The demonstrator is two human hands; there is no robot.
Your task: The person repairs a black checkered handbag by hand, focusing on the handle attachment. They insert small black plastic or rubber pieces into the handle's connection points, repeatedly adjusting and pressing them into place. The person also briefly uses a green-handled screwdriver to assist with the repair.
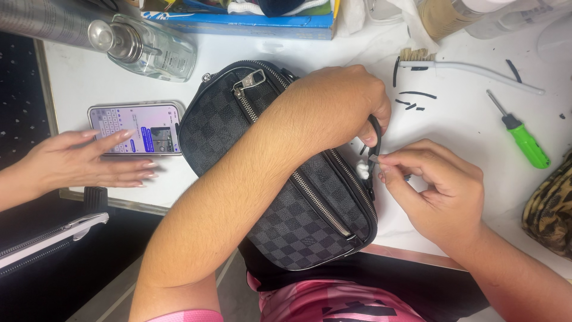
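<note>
My left hand (342, 104) curls tight around a black strap (375, 132) and my right hand (438, 191) pinches its end, over one checkered bag (280, 173) on the white counter (465, 131), near one green screwdriver (524, 134), one toothbrush (465, 65) and one phone (146, 127).

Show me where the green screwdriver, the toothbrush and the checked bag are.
green screwdriver (527, 142), head view, on its green handle.
toothbrush (476, 70), head view, on its white handle.
checked bag (298, 223), head view, on its dark checked front panel.
</note>
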